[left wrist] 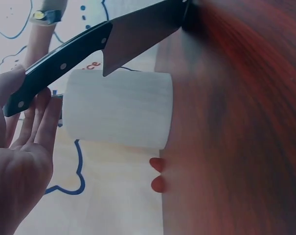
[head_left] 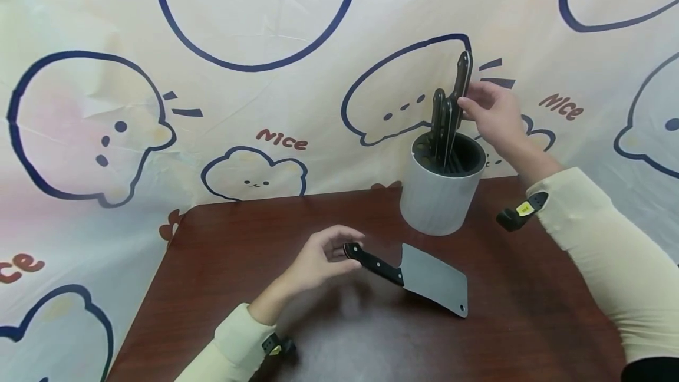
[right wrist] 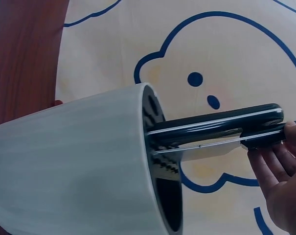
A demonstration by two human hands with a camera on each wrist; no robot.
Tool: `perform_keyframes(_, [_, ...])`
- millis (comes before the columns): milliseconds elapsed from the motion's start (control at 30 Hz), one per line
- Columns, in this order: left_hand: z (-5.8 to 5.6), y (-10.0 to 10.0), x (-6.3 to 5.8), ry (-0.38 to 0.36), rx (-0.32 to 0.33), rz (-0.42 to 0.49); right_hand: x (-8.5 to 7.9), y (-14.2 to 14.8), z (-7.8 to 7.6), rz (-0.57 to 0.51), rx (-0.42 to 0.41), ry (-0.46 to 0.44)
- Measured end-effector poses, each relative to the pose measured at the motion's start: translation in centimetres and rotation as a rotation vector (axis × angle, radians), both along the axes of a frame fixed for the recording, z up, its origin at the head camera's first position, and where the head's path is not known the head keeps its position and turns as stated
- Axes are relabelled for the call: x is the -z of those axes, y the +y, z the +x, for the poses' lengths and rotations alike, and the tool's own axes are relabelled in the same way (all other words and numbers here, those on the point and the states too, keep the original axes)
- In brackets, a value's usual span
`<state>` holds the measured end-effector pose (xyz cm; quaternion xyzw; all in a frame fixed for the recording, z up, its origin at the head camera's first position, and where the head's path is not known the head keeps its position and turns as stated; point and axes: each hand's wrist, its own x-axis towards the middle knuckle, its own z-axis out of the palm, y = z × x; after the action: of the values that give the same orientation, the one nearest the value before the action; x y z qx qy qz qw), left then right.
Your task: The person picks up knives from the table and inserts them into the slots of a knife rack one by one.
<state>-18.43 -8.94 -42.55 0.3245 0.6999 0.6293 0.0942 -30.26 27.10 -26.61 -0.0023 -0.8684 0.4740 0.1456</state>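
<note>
By its black riveted handle, my left hand [head_left: 318, 258] holds a cleaver [head_left: 435, 282], thumb on one side and fingers on the other. The broad blade points right and slopes down toward the table; in the left wrist view its far end reaches the wood. My right hand [head_left: 495, 114] pinches the black handle of a knife [right wrist: 265, 138] above a white round knife holder [head_left: 440, 205]. Part of that knife's blade shows above the slotted top, and its tip is hidden inside. Another black-handled knife [right wrist: 216, 122] stands in the holder beside it.
The dark red-brown wooden table [head_left: 223, 287] lies under both hands, with the holder near its back edge. Behind it hangs a pale cloth [head_left: 254, 105] printed with cartoon outlines. Each wrist wears a black strap.
</note>
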Motion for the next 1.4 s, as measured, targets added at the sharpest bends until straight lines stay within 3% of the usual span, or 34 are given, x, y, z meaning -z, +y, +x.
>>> perform_keyframes(300, [-0.2,-0.4,-1.2,0.009,-0.032,0.088,1.8,0.4,-0.1,0.004,-0.045,-0.032])
perform_keyframes(833, [-0.6,-1.4,-3.7,0.054,-0.128,0.161,5.1,0.7,-0.4,0.005,-0.11,-0.078])
perform_keyframes(1233, [-0.5,-2.2,-5.6,0.087,-0.146,0.206,5.6,1.0,-0.3,-0.002,-0.119,-0.107])
perform_keyframes(1400, [-0.4,-2.7,-6.3,0.111,-0.189,0.189,5.6,1.0,-0.2,-0.003,-0.116,-0.117])
